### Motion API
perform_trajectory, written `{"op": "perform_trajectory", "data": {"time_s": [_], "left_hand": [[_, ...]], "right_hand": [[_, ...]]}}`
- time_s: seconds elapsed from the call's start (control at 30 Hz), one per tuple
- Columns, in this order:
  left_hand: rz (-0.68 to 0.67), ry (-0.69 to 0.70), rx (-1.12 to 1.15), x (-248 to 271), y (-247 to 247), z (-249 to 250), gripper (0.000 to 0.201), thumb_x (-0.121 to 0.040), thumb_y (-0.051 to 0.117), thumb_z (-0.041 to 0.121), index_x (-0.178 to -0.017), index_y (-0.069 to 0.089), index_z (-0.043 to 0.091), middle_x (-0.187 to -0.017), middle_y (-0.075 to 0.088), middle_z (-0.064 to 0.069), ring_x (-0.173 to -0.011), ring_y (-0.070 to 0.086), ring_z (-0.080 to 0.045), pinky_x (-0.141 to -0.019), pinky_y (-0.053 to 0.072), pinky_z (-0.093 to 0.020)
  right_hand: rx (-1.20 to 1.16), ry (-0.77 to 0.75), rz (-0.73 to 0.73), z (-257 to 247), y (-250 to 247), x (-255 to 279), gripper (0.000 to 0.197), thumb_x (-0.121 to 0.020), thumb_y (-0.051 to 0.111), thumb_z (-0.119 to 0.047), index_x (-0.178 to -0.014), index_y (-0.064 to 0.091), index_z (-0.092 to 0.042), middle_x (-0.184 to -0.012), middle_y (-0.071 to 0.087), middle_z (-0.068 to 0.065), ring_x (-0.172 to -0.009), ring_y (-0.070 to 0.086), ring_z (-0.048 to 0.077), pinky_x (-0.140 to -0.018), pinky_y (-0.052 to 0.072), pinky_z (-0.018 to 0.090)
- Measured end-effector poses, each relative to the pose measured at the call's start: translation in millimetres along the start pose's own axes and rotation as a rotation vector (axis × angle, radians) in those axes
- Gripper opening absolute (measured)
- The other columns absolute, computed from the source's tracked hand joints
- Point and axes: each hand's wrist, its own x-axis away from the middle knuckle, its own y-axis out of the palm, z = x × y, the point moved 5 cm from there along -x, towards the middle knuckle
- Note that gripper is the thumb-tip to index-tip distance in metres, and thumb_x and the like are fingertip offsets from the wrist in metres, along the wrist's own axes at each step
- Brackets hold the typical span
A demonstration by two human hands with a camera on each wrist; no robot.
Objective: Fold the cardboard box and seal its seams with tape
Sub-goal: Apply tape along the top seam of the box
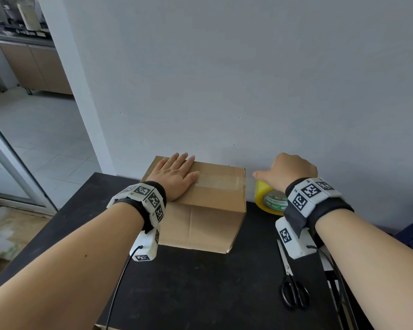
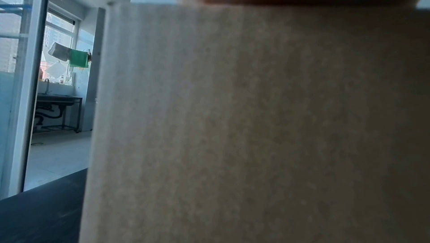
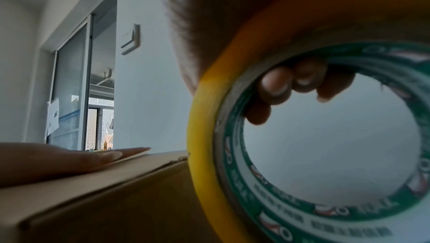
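Our brown cardboard box [image 1: 200, 206] sits folded shut on the black table [image 1: 200, 289], close to the wall. Our left hand [image 1: 174, 177] lies flat on the top of the box with straight fingers, pressing the flaps down and holding nothing. Our right hand [image 1: 289, 170] is just past the right side of the box. Its fingers [image 3: 274, 85] curl through the hole of the yellow roll of tape with the green ring inside [image 1: 270, 198], so it has a firm hold on the roll. A clear strip of tape [image 1: 222, 181] lies along the top seam and seems to run off the right edge toward the roll.

To do this step well, we think we should keep the strip tight and straight over the seam. The flat hand should hold the box so it does not slide. Then we can bring the strip down over the right edge, rub it smooth, and cut it with the black scissors [image 1: 293, 289] lying near our right arm.

The table is dark and dull. Behind it stands a plain grey wall [image 1: 224, 79]. To the left, a doorway opens onto a pale tiled floor [image 1: 34, 129] and a low cabinet [image 1: 38, 65].
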Motion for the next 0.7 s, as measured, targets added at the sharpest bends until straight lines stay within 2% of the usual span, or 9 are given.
{"op": "perform_trajectory", "data": {"time_s": [0.23,0.47,0.53,0.6,0.63,0.7], "left_hand": [[0.016,-0.002,-0.028,-1,2,-1,0.059,-0.098,0.014,0.052,-0.151,-0.002,0.031,-0.160,-0.005,0.009,-0.146,-0.010,-0.009,-0.118,-0.007,-0.030],[0.018,-0.021,-0.023,-2,-4,0,0.057,-0.099,0.015,0.051,-0.151,0.003,0.032,-0.160,-0.002,0.008,-0.147,-0.007,-0.010,-0.118,-0.004,-0.033],[-0.002,-0.061,0.014,-2,-7,-3,0.056,-0.098,0.013,0.052,-0.150,0.002,0.033,-0.160,-0.002,0.008,-0.147,-0.008,-0.010,-0.118,-0.004,-0.037],[-0.013,-0.071,0.002,-2,-6,-1,0.057,-0.098,0.011,0.053,-0.150,0.001,0.034,-0.160,-0.003,0.008,-0.146,-0.009,-0.010,-0.118,-0.004,-0.040],[-0.018,-0.069,-0.027,-2,-6,-2,0.058,-0.097,0.011,0.054,-0.150,0.001,0.034,-0.160,-0.004,0.008,-0.146,-0.010,-0.011,-0.118,-0.004,-0.042],[-0.029,-0.078,-0.074,-3,-6,-2,0.060,-0.096,0.013,0.056,-0.150,0.000,0.034,-0.160,-0.006,0.007,-0.147,-0.010,-0.012,-0.118,-0.004,-0.045]], "right_hand": [[-0.036,0.031,-0.027,3,16,-2,0.049,-0.080,0.056,-0.059,-0.059,0.045,-0.016,-0.063,0.052,0.001,-0.057,0.047,0.019,-0.050,0.028,0.023],[-0.264,0.071,-0.153,14,25,-6,0.053,-0.082,0.052,-0.062,-0.059,0.042,-0.015,-0.061,0.050,0.001,-0.056,0.049,0.020,-0.050,0.031,0.025],[-0.328,0.074,-0.190,11,27,-7,0.049,-0.088,0.045,-0.056,-0.069,0.048,-0.010,-0.070,0.050,0.005,-0.065,0.050,0.023,-0.058,0.038,0.027],[-0.396,0.079,-0.238,11,28,-7,0.040,-0.093,0.039,-0.047,-0.084,0.049,-0.009,-0.083,0.050,0.009,-0.078,0.048,0.027,-0.073,0.041,0.033],[-0.429,0.081,-0.258,12,29,-6,0.036,-0.094,0.039,-0.043,-0.087,0.049,-0.008,-0.086,0.049,0.011,-0.081,0.047,0.027,-0.074,0.039,0.033],[-0.479,0.086,-0.277,14,31,-7,0.035,-0.093,0.042,-0.038,-0.079,0.047,-0.006,-0.080,0.049,0.010,-0.082,0.047,0.028,-0.072,0.035,0.033]]}}
